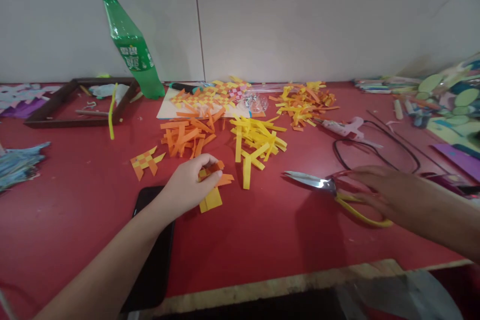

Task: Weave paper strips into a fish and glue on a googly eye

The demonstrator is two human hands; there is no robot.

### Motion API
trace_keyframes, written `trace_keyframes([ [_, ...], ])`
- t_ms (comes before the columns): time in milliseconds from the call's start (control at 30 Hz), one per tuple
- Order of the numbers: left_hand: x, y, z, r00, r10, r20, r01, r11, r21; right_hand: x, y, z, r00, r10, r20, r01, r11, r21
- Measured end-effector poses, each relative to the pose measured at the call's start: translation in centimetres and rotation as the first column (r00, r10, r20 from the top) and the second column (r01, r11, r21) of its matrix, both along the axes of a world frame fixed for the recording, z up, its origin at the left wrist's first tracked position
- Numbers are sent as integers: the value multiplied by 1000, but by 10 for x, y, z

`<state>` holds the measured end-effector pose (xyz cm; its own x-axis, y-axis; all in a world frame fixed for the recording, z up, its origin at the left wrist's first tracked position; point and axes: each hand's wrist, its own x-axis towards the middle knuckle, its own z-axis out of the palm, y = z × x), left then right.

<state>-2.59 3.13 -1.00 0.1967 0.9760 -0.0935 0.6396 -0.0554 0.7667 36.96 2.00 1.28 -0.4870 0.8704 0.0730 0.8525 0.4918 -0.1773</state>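
Between the thumb and fingers of my left hand point(191, 180) is a small woven piece of orange and yellow paper strips point(211, 201), its loose ends sticking out. My right hand point(382, 190) is closed around the handles of a pair of scissors point(313, 180), whose blades look together and point left. Just beyond my left hand lie a pile of orange paper strips point(187, 135) and a pile of yellow paper strips point(258, 137). A finished-looking woven paper fish point(146, 162) rests to the left of that hand. Part of the phone point(150, 260) is hidden under my left forearm.
A green bottle point(131, 50) stands at the back beside a brown frame point(48, 122). More woven pieces point(210, 95) and folded strips point(305, 102) lie along the wall. A pink glue gun point(345, 129) with its black cord is behind the scissors. Blue strips point(22, 165) sit far left.
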Motion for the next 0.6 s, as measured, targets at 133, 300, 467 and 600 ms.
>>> trace_keyframes([
  [133,1,-1,0,990,-106,89,104,994,21,-95,-1,17,991,-19,-132,22,999,27],
  [300,0,-3,-5,932,-231,279,226,973,50,-188,10,1,808,-66,-586,-195,908,-371],
  [467,0,-1,-12,938,-156,309,138,987,78,-201,19,-21,627,-267,-732,-249,821,-513],
  [600,5,-1,-10,928,-146,343,135,989,56,-191,18,-22,650,-303,-697,-200,816,-542],
])
